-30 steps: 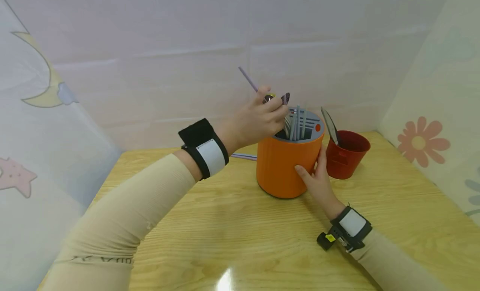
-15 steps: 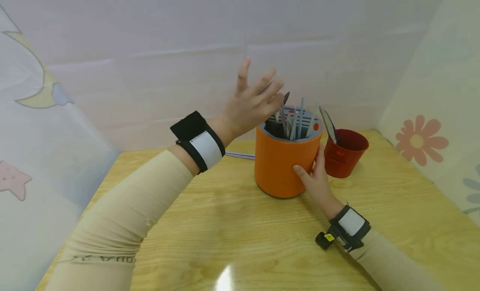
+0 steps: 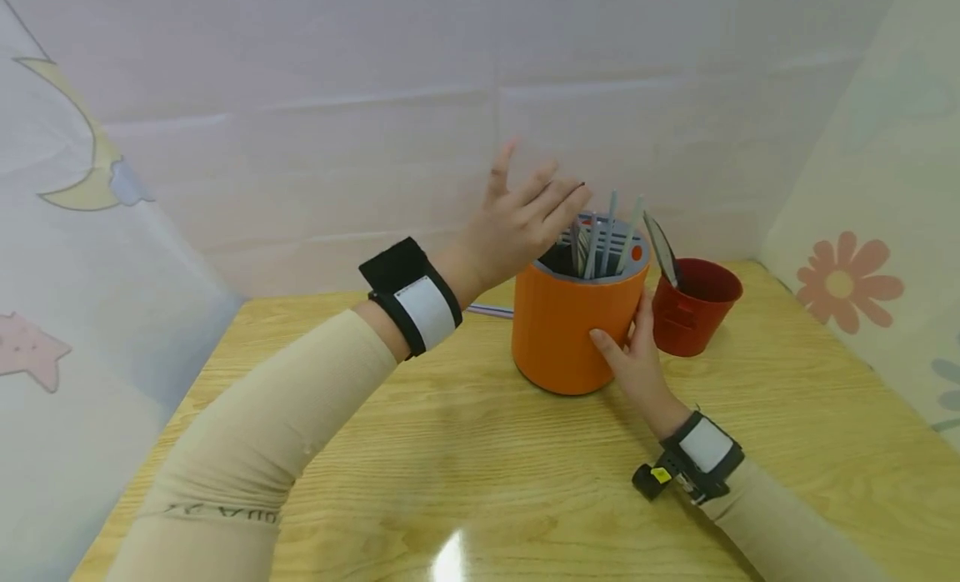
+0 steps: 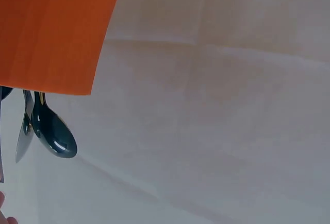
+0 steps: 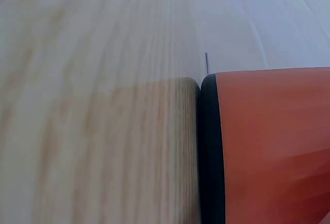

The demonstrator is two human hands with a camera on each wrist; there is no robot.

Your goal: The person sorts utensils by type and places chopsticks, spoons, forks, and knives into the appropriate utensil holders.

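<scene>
Already, the orange holder (image 3: 573, 328) is stocked with several pieces of cutlery (image 3: 603, 240), whose handles and bowls stand up through the slotted grey top; a dark spoon (image 4: 51, 131) is seen hanging beside the holder's rim in the left wrist view. The holder is stood upright on the wooden table (image 3: 465, 449), toward the far edge and somewhat right of the middle.

It is steadied by the right hand (image 3: 637, 357), whose fingers are curved against its near right side, thumb and forefinger spread around the wall. The left hand (image 3: 521, 219) is held just above the holder's left rim with its fingers spread wide and straight, and nothing is held in it.

Just beside the holder, toward the far right corner, a red cup (image 3: 693, 307) is stood, and one flat grey utensil (image 3: 660, 248) is leaned in it. A thin purple stick (image 3: 487, 310) is left lying on the table behind the holder, near the far edge.

By this showing the loading is judged to be well along: most pieces are seated, while the utensil in the cup and the stick on the table are not yet in the holder.
</scene>
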